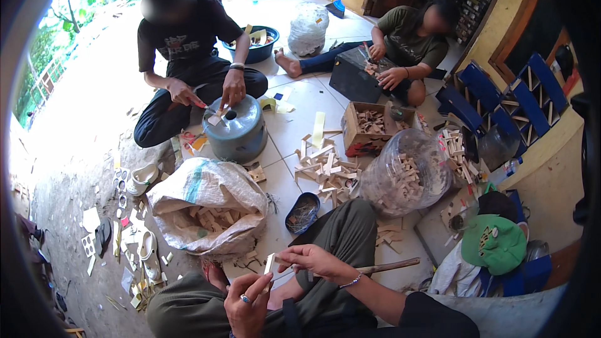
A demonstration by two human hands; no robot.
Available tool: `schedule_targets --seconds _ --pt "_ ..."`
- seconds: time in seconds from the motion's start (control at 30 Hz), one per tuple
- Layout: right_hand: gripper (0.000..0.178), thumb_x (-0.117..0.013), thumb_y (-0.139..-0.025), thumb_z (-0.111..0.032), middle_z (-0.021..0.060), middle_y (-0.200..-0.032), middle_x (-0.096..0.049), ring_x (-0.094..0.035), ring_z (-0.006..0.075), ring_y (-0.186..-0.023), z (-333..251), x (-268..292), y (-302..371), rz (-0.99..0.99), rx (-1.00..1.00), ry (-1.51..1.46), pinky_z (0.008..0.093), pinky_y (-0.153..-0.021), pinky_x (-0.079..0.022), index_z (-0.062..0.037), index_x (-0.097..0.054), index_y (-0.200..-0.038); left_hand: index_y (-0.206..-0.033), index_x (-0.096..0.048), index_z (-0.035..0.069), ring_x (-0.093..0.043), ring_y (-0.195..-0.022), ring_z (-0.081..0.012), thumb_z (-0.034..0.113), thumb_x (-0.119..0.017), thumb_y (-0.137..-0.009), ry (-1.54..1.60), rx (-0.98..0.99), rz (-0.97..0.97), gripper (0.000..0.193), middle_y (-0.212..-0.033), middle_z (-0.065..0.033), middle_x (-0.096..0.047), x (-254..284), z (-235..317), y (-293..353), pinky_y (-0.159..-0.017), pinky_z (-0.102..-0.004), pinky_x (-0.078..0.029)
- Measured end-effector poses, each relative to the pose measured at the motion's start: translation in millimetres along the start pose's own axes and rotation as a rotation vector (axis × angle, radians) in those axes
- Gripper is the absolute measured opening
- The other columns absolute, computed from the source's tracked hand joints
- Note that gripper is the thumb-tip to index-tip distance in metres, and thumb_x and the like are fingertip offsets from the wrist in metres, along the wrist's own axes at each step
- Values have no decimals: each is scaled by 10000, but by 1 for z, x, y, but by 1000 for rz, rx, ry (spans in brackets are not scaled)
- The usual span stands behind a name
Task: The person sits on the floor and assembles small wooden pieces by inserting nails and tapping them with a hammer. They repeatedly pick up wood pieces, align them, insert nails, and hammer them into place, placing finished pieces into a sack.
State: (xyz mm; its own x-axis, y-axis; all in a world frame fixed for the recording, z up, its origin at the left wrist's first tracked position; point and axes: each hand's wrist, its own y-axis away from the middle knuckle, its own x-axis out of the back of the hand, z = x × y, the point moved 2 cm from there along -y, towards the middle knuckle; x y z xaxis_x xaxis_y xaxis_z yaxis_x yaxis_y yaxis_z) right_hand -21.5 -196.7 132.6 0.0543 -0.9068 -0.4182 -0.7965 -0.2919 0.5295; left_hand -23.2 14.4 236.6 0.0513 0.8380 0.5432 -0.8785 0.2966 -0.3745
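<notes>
Over my lap, my left hand (246, 305) pinches a small pale wooden piece (270, 264), held upright between thumb and fingers. My right hand (316, 261) is at the piece's right side, its fingertips pressed together near the wood. Whatever the right fingertips grip is too small to make out. A wooden stick (397, 266) shows beyond my right wrist. Just ahead of my knees, a dark blue dish (294, 224) holds thin, wiry bits. A white woven sack (231, 181) with its mouth open holds many wooden pieces, to the left of the dish.
Loose wooden pieces (327, 166) lie heaped on the tiles. Right of them stand a clear plastic container (432, 175) and a cardboard box (357, 138), both with wood pieces. Two people sit opposite, one working on an upturned grey pot (241, 141). A green cap (494, 244) lies at right.
</notes>
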Motion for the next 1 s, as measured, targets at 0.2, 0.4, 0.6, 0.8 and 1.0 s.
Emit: schedule_targets --seconds 0.2,0.4,0.6,0.8,1.0 --pt "326 -664 -1068 -289 6 -1100 -754 -628 41 -952 13 6 -12 64 46 42 216 -827 -488 -32 -705 -1264 -1092 -773 115 -704 -880 -274 21 -918 -694 -36 16 -116 434 -1008 -101 -703 3 0 -6 -774 -386 -564" --pt "338 -716 -1035 -293 3 -1067 -743 -637 43 -923 1 27 -19 241 265 -36 213 -769 -478 -39 -703 -1258 -1336 -693 60 -736 -985 -262 27 -846 -835 23 52 -163 524 -1068 -142 -753 -3 -15 -24 -828 -382 -568" --pt "290 -724 -1023 -171 -3 -1057 -695 -611 45 -882 5 38 -31 332 329 -8 211 -733 -493 -20 -652 -1259 -1399 -645 97 -749 -880 -182 20 -822 -874 190 163 -133 559 -1040 -116 -771 -44 -52 -43 -780 -328 -605" --pt "256 -738 -1015 -217 5 -1000 -723 -664 66 -860 31 60 -59 407 180 21 222 -684 -487 -90 -627 -1209 -1370 -688 110 -759 -900 -162 167 -784 -969 399 401 -45 416 -1002 -124 -785 -110 -132 -37 -789 -323 -613" --pt "212 -727 -1023 -226 -30 -1078 -723 -677 64 -981 56 65 -59 324 104 141 240 -742 -494 -126 -641 -1189 -1322 -718 83 -720 -950 -107 182 -805 -962 528 680 3 384 -1039 -54 -776 -129 -193 10 -820 -267 -579"
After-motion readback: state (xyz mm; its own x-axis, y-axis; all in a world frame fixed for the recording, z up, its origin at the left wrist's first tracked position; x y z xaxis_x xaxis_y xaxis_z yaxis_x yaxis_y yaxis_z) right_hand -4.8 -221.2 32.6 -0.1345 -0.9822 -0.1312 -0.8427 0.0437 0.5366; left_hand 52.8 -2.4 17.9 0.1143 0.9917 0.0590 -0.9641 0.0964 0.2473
